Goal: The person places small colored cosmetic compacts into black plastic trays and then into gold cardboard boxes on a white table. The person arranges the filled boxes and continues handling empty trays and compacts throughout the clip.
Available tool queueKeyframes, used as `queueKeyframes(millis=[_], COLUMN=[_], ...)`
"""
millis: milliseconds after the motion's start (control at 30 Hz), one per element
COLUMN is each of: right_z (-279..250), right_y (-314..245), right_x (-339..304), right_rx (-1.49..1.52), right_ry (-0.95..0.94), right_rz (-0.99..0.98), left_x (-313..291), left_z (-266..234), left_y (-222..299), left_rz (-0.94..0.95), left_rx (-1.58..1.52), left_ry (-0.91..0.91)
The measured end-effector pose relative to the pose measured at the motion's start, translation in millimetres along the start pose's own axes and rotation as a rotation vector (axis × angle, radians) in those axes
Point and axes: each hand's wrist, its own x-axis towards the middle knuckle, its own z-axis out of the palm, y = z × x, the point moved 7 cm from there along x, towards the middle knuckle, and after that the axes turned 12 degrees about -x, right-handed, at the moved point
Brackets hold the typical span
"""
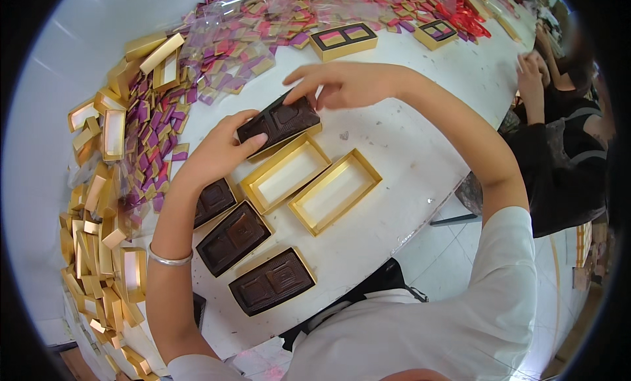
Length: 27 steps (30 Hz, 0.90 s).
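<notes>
A dark brown moulded insert point(289, 118) with two sunken compartments sits tilted in or over a gold box near the table's middle. My left hand point(220, 147) grips its left end, thumb on top and fingers along the far side. Above its right end is my right hand point(348, 85), fingers apart and partly bent, fingertips at or just over the far edge; contact is unclear. Directly nearer me lie two gold boxes without inserts, a left one point(286, 172) and a right one point(335, 191). Several insert-filled boxes point(273, 280) stand by my left forearm.
Gold boxes point(105, 230) are heaped along the left edge. Purple, pink and gold small pieces point(154, 131) spread across the far left and back. Two finished-looking gold boxes point(345, 40) with coloured compartments stand at the back. Another person's hands point(531, 75) show at far right.
</notes>
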Motion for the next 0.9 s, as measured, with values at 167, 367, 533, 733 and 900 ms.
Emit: queueKeyframes(millis=[167,367,533,733,900], right_z=[6.9,31.7,16.7,11.9,19.3], right_y=[-7.8,-13.0,-11.5,11.3,33.0], right_x=[-8.6,-17.4,-13.8,-5.4,7.8], right_rx=[-0.243,-0.728,-0.547,0.086,0.245], right_ry=[0.236,0.373,0.466,0.608,0.575], right_rz=[-0.217,-0.468,-0.397,-0.047,0.285], left_x=[-5.7,-0.9,-1.4,-6.1,-8.4], left_z=[1.6,-1.8,-1.2,-1.3,-1.3], left_y=[3.1,-6.8,-4.1,-3.0,4.6], left_rz=[-0.029,0.060,0.037,0.170,0.100], left_rx=[-0.030,0.032,0.015,0.199,0.117], left_ry=[-0.044,0.002,0.036,0.101,0.100])
